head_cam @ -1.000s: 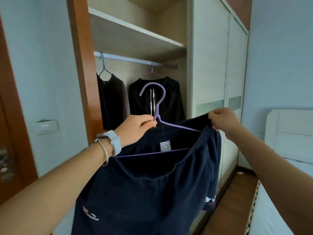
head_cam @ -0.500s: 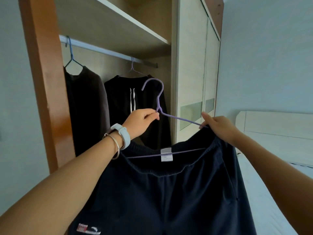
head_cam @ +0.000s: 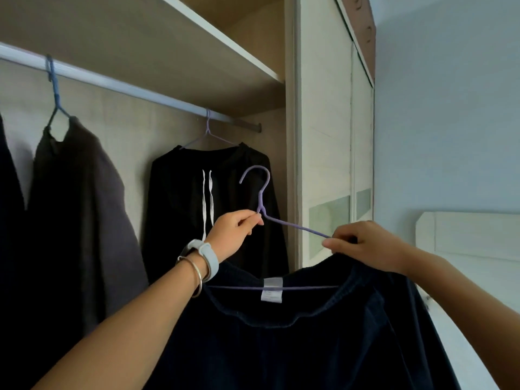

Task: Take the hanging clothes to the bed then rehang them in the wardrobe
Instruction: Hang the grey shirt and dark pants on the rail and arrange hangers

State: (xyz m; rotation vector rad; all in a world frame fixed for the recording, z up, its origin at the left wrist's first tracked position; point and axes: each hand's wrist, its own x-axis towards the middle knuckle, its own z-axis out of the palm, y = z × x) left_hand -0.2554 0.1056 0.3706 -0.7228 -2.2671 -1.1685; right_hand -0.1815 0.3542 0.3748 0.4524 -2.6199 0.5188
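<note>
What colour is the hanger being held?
Pale purple. The hanger is that colour from hook to bottom bar, and the head view shows it best.

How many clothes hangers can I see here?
3. A blue hanger hooks on the rail at left, a lilac hanger hangs further right, and the left hand and right hand hold a purple hanger. Another may hide past the left edge.

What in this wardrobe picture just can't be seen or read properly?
Head view only:
- Trousers: legs cut off by the bottom edge.
- Label: print too small to read.
- Purple hanger: left shoulder hidden behind the left hand and wrist; right tip under the right hand.
- Leftmost dark garment: cut off by the left edge.
</note>
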